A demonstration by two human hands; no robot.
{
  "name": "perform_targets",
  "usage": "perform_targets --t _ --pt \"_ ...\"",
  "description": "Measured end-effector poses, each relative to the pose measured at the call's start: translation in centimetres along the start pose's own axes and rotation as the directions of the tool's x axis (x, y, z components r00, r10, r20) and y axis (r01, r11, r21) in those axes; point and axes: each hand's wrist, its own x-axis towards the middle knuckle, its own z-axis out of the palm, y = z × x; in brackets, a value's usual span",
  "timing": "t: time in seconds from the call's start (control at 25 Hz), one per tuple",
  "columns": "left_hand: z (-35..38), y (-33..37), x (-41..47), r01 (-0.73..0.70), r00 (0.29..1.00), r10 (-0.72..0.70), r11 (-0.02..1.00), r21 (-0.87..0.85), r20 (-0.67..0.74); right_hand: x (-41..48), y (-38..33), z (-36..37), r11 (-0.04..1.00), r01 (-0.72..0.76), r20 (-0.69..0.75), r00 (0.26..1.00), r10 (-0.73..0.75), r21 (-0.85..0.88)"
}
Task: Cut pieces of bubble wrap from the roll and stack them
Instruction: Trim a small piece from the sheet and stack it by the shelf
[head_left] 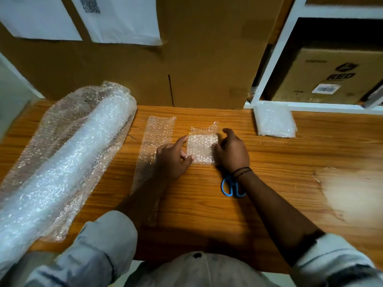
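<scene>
A big bubble wrap roll (62,154) lies along the left of the wooden table (290,162). A long cut strip (153,150) lies flat beside it. At the table's middle a small folded piece of bubble wrap (202,148) is pinched on its left edge by my left hand (173,158) and on its right edge by my right hand (233,151). Blue-handled scissors (232,187) lie on the table under my right wrist, blades hidden. A stack of cut pieces (274,121) sits at the back right.
A large cardboard box (165,65) with white papers on it stands against the table's far edge. To the right a white shelf (275,59) holds another cardboard box (331,79). A pale worn patch (348,193) marks the table's right side.
</scene>
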Motion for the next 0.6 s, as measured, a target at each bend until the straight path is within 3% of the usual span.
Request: perform_targets --t 0.08,0.16,0.32,0.48,0.6 --pt "-0.4 0.0 0.5 -0.035 0.999 0.033 0.999 0.041 0.037 -1.3 -0.3 0.1 0.973 0.189 -0.110 0.973 -0.204 -0.131" --pt "-0.6 -0.3 0.4 -0.086 0.994 0.077 0.989 0.123 0.072 -2.6 0.0 0.6 0.910 0.304 -0.070 0.939 -0.335 -0.282" --pt "-1.3 -1.5 0.7 -0.217 0.973 0.171 0.906 0.363 0.154 -4.7 0.1 2.3 0.865 0.297 0.006 0.947 -0.322 -0.404" --pt "-1.9 -2.6 1.4 -0.314 0.917 0.174 0.870 0.380 0.359 -5.2 0.1 2.2 0.887 0.286 -0.017 0.950 -0.313 -0.363" --pt "-2.6 -3.1 1.5 -0.374 0.892 0.222 0.850 0.370 0.393 -5.7 0.1 1.6 0.876 0.337 0.156 0.941 -0.301 -0.344"
